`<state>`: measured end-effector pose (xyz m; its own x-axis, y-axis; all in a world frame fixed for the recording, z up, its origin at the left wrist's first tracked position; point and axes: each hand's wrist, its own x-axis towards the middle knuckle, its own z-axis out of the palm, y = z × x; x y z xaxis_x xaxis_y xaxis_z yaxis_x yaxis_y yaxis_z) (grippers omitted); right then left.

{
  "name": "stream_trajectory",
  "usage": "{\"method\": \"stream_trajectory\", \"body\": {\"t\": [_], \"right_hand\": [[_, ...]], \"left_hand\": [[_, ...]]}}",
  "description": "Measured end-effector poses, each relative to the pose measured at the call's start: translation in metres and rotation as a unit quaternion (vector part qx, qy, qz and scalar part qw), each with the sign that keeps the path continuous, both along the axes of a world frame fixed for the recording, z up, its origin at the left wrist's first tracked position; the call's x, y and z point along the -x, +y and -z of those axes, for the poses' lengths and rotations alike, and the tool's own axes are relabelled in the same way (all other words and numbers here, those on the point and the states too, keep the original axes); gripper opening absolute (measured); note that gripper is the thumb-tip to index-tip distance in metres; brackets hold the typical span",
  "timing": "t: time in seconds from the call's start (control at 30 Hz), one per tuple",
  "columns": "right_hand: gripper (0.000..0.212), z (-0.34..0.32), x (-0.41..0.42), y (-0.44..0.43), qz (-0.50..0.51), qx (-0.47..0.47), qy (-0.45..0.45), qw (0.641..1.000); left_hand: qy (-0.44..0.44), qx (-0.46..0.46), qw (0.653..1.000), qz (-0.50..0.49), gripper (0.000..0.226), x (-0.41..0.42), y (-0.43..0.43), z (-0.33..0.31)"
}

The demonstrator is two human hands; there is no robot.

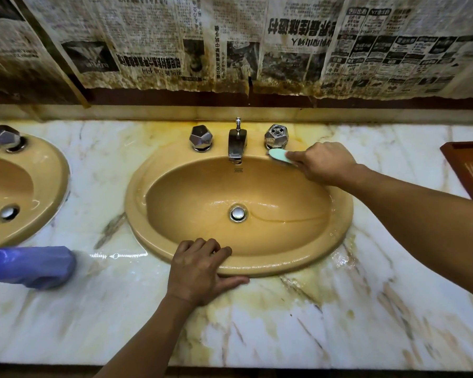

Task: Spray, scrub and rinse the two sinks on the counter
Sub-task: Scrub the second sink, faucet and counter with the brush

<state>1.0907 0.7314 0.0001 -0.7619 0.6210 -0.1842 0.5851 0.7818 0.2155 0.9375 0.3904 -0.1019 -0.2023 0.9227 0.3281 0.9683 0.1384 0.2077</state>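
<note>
Sinks: two, mustard-yellow ovals set in the marble desk. The centre sink is fully in view and its basin is wet. The left sink is cut off by the frame edge at 9 o'clock.
Drain plugs: two, one per basin.
Chrome faceted knobs: three visible. Two flank the centre spout, one stands on the left sink.
Scrubber: one, mint-green, on the centre sink's rim at 1 o'clock, touching the base of the right knob.
Spray bottle: one, blue and blurred, lying on the desk at 8 o'clock.
Wooden tray: one, at 3 o'clock.
Newspaper sheets: several, stained, covering the wall.
Hands: two, well apart. The right hand pinches the scrubber's near end. The left hand clasps the centre sink's rim at 6 o'clock, fingers curled over the lip, thumb along its outer edge.
</note>
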Motion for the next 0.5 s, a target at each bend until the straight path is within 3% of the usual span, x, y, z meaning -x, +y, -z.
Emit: {"method": "stream_trajectory", "body": {"t": [0.13, 0.2, 0.33, 0.5], "right_hand": [[0.043, -0.001, 0.006, 0.002, -0.039, -0.006, -0.025, 0.999], [0.043, -0.002, -0.011, 0.018, -0.012, 0.036, 0.001, 0.999], [0.035, -0.009, -0.047, 0.047, 0.139, 0.144, 0.096, 0.975], [0.038, -0.005, -0.008, 0.026, 0.131, 0.156, 0.111, 0.973]], "left_hand": [[0.0, -0.004, 1.0, -0.001, 0.068, 0.0, -0.001, 0.0], [0.0, -0.004, 1.0, -0.002, 0.068, 0.0, -0.001, 0.0], [0.006, -0.005, 1.0, -0.003, 0.069, -0.001, 0.001, -0.001], [0.005, -0.012, 1.0, -0.001, 0.069, 0.0, 0.0, 0.0]]}}
